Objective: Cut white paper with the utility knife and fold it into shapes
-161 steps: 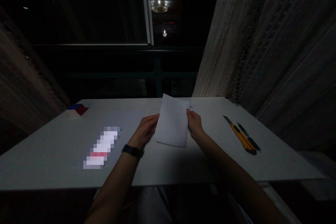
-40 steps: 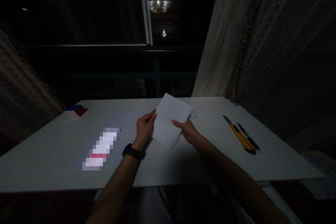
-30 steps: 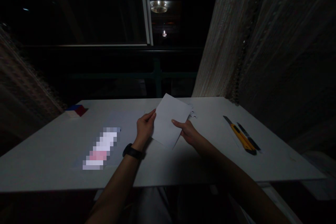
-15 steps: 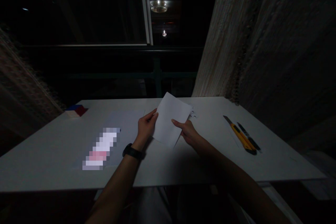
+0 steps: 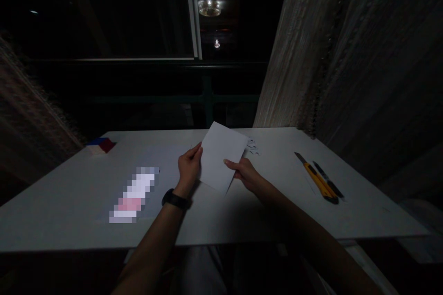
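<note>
A white sheet of paper (image 5: pixel 218 152) is held tilted above the middle of a white table (image 5: pixel 242 212). My left hand (image 5: pixel 188 170), with a black watch on its wrist, grips the sheet's left edge. My right hand (image 5: pixel 244 173) pinches the lower right part, thumb on the front face. Both hands are closed on the sheet. Small paper scraps (image 5: pixel 252 146) lie on the table just behind the sheet.
A yellow utility knife (image 5: pixel 318 180) and a black pen (image 5: pixel 328 179) lie at the right of the table. A blurred-out flat item (image 5: pixel 133 193) lies at the left, a red, blue and white block (image 5: pixel 99 144) at the far left corner. Curtains hang either side of a dark window.
Since 5.4 s ago the sheet has turned clockwise and my right hand has slid from its right edge down to the lower part. In the last half second the sheet has shifted slightly left.
</note>
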`<action>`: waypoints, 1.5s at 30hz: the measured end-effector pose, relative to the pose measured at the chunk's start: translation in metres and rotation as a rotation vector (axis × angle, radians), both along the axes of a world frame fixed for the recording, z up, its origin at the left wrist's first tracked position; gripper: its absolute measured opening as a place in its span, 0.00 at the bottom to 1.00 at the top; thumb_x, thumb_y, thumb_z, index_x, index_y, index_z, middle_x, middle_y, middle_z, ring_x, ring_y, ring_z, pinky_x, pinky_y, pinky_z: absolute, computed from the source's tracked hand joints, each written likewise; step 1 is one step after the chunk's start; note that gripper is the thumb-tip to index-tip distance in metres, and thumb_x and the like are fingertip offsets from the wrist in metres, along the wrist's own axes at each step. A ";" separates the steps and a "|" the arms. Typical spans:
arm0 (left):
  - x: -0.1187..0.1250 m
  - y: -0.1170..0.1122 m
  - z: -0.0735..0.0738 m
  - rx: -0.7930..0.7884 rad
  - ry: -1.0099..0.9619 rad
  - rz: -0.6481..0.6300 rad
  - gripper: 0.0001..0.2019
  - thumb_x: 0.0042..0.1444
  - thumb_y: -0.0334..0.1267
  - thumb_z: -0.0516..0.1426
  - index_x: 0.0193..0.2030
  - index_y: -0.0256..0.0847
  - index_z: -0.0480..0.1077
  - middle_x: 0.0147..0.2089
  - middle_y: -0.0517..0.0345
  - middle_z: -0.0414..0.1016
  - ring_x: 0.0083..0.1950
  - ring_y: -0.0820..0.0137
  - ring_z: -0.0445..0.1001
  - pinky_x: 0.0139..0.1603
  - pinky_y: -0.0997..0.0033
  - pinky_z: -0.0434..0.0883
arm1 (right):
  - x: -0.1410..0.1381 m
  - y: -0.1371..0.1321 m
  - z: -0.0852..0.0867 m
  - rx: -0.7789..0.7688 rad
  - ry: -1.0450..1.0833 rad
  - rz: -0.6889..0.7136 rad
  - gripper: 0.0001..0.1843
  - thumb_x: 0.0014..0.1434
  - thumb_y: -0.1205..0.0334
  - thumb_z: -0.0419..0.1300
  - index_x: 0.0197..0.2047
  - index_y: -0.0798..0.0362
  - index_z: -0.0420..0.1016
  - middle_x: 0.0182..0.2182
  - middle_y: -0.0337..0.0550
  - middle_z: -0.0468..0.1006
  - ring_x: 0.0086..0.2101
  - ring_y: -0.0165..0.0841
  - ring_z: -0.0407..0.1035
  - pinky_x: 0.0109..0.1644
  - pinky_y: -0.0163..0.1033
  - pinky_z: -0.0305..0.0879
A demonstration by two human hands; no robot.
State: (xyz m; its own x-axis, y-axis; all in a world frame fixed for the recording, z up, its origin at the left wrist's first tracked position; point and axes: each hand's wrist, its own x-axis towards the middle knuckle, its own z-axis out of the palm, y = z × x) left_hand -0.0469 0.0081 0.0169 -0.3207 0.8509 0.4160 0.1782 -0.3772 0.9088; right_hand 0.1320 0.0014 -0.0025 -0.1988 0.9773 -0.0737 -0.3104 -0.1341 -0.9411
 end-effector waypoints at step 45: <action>0.000 0.001 0.002 0.015 -0.178 0.068 0.18 0.48 0.40 0.58 0.46 0.33 0.72 0.45 0.48 0.75 0.46 0.63 0.73 0.50 0.62 0.67 | 0.003 -0.003 0.003 -0.067 -0.097 0.214 0.18 0.40 0.56 0.68 0.30 0.62 0.74 0.27 0.48 0.78 0.27 0.33 0.72 0.31 0.40 0.72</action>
